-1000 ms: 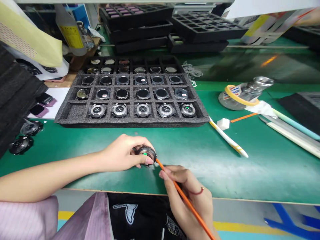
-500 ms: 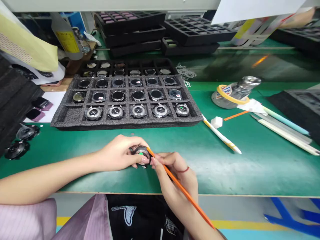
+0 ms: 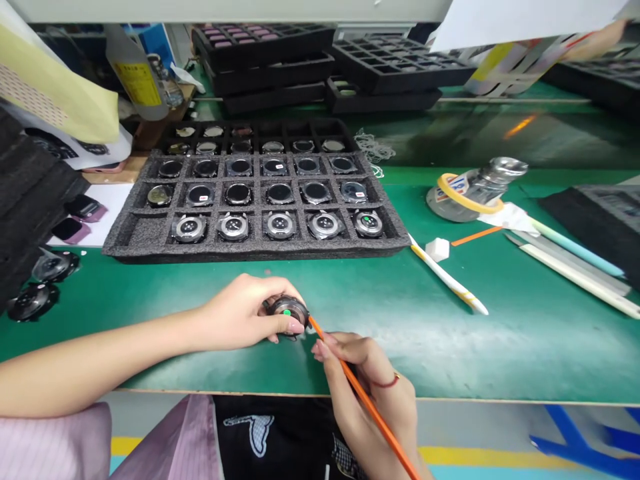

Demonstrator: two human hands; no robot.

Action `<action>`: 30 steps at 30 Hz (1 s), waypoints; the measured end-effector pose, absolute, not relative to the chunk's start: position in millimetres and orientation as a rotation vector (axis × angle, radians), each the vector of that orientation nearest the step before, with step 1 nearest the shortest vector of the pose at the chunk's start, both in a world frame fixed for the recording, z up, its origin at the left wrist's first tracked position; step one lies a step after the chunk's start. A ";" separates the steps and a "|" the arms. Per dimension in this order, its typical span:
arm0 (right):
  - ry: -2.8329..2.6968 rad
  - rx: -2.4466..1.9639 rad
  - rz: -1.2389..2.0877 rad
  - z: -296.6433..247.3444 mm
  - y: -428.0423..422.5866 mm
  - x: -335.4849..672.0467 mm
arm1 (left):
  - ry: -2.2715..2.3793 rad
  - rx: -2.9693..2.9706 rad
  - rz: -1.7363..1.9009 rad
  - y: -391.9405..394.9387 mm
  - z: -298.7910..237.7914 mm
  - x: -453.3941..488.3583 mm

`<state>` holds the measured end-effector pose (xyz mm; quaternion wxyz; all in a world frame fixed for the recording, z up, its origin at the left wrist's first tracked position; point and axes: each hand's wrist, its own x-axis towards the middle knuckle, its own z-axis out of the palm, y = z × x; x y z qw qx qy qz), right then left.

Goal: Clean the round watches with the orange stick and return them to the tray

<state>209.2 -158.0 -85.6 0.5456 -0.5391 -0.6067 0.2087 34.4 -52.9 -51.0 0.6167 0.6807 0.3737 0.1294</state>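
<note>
My left hand (image 3: 265, 313) is closed around a round black watch case (image 3: 296, 307) with a green dot on its face-up back. Between the thumb and fingers of my right hand (image 3: 367, 373) is a long, thin orange stick (image 3: 361, 395). Its tip is at the right edge of the watch case; whether it touches is hard to tell. Just beyond my hands lies a black foam tray (image 3: 250, 252) with several round watch cases in its compartments. The front row shows sensor backs, such as one watch case (image 3: 369, 223) with a green dot. The front-left compartment holds nothing.
To the right are a glass bottle (image 3: 455, 203) with a yellow ring, a white block (image 3: 438, 250), a white-and-yellow toothbrush (image 3: 450, 279) and a cream-handled tool (image 3: 580, 277). Loose watch parts (image 3: 34, 300) lie at the left. Stacked foam trays (image 3: 270, 70) stand behind.
My right hand has drawn back down and to the right with the orange stick, whose tip shifted from the watch's upper edge to its right side. My left hand keeps hold of the watch case.
</note>
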 end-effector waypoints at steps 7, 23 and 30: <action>-1.403 -1.239 0.634 -84.6 -154.0 215.4 | 0.860 1.593 0.285 -52.7 -50.2 33.6; -1.374 -1.203 0.890 -81.0 -141.6 221.9 | 0.866 1.582 0.252 -52.5 -49.9 33.7; -1.370 -1.234 0.768 -79.1 -148.0 225.2 | 0.882 1.559 0.256 -52.3 -49.0 34.7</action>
